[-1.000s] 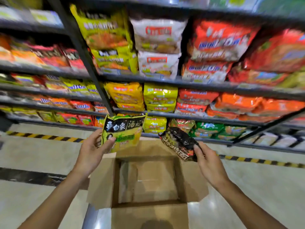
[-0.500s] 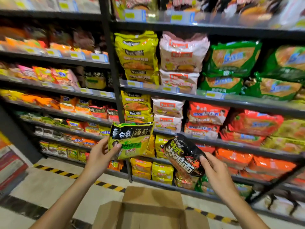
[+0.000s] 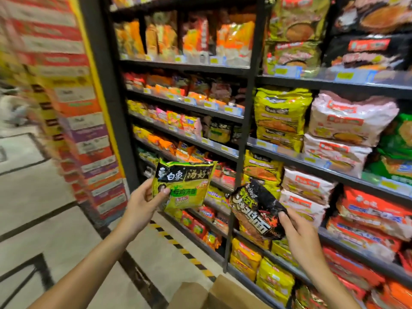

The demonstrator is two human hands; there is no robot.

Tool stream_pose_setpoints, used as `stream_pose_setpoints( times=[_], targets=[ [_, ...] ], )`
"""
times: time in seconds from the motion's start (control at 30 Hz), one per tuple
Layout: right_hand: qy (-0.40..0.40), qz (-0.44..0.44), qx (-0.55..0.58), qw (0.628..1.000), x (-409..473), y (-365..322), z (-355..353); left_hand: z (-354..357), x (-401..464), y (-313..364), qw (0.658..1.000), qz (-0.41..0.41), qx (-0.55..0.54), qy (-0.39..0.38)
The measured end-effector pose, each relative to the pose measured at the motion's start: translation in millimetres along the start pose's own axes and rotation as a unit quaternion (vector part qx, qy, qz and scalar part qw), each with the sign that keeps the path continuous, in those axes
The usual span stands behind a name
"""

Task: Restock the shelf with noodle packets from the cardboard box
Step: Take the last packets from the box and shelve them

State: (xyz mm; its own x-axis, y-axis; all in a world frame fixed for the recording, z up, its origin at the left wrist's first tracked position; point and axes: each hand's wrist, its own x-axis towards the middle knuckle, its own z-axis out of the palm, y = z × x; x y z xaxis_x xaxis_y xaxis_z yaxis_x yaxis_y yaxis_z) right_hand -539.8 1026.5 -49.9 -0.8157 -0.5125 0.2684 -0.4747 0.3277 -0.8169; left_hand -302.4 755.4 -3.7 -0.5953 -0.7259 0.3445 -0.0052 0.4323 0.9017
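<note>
My left hand [image 3: 142, 202] grips a yellow-green noodle packet [image 3: 185, 184] with a black top band by its left edge, held upright in front of the shelving. My right hand [image 3: 301, 235] pinches a black noodle packet [image 3: 256, 210] with flame print by its right edge, tilted to the left. Both packets hang in the air before the dark metal shelf [image 3: 242, 139], which is stacked with noodle packs. Only the flaps of the cardboard box [image 3: 214, 295] show at the bottom edge; its inside is out of view.
The shelf's black upright post [image 3: 247, 121] stands between the two packets. Yellow multipacks [image 3: 281, 117] and pink-white multipacks [image 3: 347, 121] fill the right bays. A stack of coloured cartons [image 3: 84, 134] rises at the left. A black-yellow hazard stripe [image 3: 178, 246] runs along the tiled floor.
The view has swung up and left, away from the box. Both hands have lifted their packets from above the box up to shelf height.
</note>
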Motion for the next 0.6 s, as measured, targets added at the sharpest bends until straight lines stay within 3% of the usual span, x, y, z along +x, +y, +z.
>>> stream_pose_setpoints(
  times=[0.17,0.6],
  targets=[
    [-0.023,-0.046,0.009,0.999,9,-52,71,-88,2,-32,0.998,-0.01,0.016,0.063],
    [-0.085,-0.095,-0.011,0.992,13,-204,324,-360,41,-129,0.993,-0.049,-0.06,0.093]
  ],
)
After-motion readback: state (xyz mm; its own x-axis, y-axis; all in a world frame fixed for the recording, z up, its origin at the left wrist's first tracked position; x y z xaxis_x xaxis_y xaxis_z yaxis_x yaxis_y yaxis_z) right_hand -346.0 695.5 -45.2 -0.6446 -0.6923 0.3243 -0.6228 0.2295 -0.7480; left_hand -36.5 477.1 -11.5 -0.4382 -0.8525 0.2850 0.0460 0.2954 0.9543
